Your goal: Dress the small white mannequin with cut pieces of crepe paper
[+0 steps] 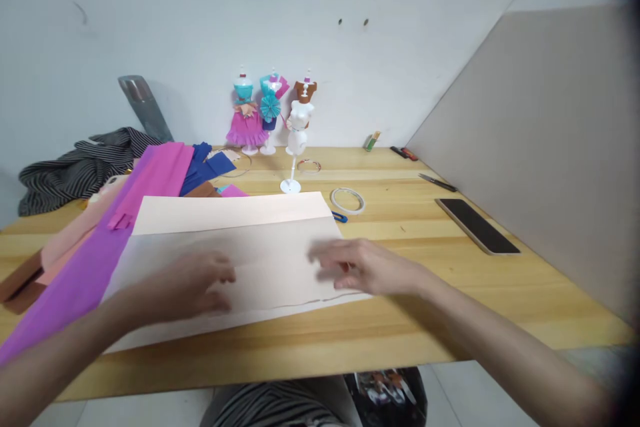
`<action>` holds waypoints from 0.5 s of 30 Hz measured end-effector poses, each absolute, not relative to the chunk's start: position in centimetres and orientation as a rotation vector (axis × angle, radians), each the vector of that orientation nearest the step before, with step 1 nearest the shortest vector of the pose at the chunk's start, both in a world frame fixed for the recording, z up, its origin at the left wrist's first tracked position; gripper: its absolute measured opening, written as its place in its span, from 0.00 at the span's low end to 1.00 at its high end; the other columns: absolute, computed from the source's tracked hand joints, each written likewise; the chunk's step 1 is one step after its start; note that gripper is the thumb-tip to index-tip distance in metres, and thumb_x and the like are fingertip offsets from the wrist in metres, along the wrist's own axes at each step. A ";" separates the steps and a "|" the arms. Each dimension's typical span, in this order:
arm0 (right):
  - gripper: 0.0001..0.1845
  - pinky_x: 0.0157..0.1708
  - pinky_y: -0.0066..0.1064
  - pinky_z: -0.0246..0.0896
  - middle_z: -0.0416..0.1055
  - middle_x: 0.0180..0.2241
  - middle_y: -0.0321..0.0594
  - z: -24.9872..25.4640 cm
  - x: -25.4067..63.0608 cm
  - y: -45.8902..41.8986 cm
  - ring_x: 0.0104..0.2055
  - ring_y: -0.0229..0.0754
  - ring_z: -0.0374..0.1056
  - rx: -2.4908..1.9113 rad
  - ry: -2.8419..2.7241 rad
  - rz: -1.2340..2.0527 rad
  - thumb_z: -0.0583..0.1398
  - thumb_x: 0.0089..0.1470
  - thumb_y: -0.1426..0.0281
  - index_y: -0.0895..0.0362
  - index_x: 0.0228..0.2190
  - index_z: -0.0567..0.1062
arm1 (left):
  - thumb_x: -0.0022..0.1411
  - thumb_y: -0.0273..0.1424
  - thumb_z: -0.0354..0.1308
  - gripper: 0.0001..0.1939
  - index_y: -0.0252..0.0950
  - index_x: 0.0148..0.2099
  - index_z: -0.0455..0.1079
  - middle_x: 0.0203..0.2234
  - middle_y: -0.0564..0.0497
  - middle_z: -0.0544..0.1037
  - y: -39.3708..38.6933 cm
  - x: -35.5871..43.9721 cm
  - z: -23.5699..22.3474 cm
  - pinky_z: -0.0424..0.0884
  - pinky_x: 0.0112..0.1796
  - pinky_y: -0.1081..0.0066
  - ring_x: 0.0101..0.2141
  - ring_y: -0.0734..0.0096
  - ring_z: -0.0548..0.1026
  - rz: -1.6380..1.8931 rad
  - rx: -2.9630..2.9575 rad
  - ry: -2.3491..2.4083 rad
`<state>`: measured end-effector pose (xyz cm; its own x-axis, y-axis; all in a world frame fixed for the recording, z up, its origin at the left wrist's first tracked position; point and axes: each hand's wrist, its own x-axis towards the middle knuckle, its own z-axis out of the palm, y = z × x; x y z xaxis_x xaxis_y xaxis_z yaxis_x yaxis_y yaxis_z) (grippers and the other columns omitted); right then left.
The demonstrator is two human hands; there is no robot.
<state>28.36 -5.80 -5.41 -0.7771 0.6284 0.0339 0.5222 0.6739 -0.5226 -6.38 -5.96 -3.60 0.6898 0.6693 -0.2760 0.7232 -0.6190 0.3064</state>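
A large white sheet of paper lies on the table, with a pale, greyish-pink sheet spread over most of it. My left hand is above the left half of the pale sheet, its thumb apart from the curved fingers and nothing between them. Over the right edge of that sheet is my right hand, fingers loosely bent and thumb apart, also holding nothing. Both hands are somewhat blurred, and I cannot tell whether they touch the paper.
Purple crepe paper, a striped cloth and blue pieces lie left. Small dress forms stand behind, including a bare white one. A tape roll, blue cutter, black pen and phone lie right.
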 end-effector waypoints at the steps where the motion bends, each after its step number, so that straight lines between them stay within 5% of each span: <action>1: 0.11 0.36 0.31 0.61 0.72 0.41 0.44 -5.5 28.5 -7.0 0.38 0.41 0.67 -0.909 -2.706 0.748 0.62 0.53 0.68 0.58 0.40 0.73 | 0.57 0.31 0.57 0.09 0.41 0.42 0.72 0.39 0.50 0.76 -7.3 -6.7 -4.0 0.65 0.37 0.68 0.39 0.63 0.74 -0.195 2.510 1.077; 4: 0.10 0.39 0.34 0.62 0.70 0.39 0.44 -6.3 28.7 -9.0 0.41 0.44 0.66 -0.993 -2.738 0.681 0.61 0.52 0.73 0.58 0.38 0.71 | 0.53 0.27 0.59 0.07 0.40 0.37 0.70 0.39 0.49 0.74 -9.7 -7.1 -5.6 0.65 0.36 0.66 0.37 0.62 0.72 -0.247 2.550 1.098; 6: 0.04 0.37 0.33 0.61 0.69 0.36 0.43 -6.9 28.7 -9.3 0.38 0.43 0.64 -1.025 -2.728 0.646 0.57 0.54 0.77 0.57 0.33 0.71 | 0.56 0.24 0.55 0.06 0.38 0.36 0.68 0.38 0.48 0.74 -10.0 -7.1 -6.6 0.65 0.35 0.66 0.37 0.62 0.72 -0.262 2.584 1.112; 9: 0.09 0.36 0.31 0.59 0.67 0.33 0.41 -7.3 28.7 -8.9 0.36 0.40 0.63 -1.022 -2.698 0.659 0.52 0.56 0.78 0.57 0.27 0.68 | 0.60 0.20 0.45 0.12 0.38 0.33 0.68 0.35 0.47 0.74 -9.4 -7.2 -7.3 0.64 0.34 0.66 0.34 0.65 0.72 -0.294 2.621 1.104; 15: 0.08 0.27 0.27 0.52 0.63 0.24 0.34 -6.6 29.3 -7.9 0.26 0.35 0.57 -1.148 -2.445 0.966 0.54 0.55 0.75 0.57 0.24 0.66 | 0.65 0.30 0.46 0.10 0.39 0.37 0.69 0.33 0.49 0.75 -8.5 -8.0 -5.3 0.64 0.35 0.67 0.35 0.64 0.73 -0.262 2.505 1.155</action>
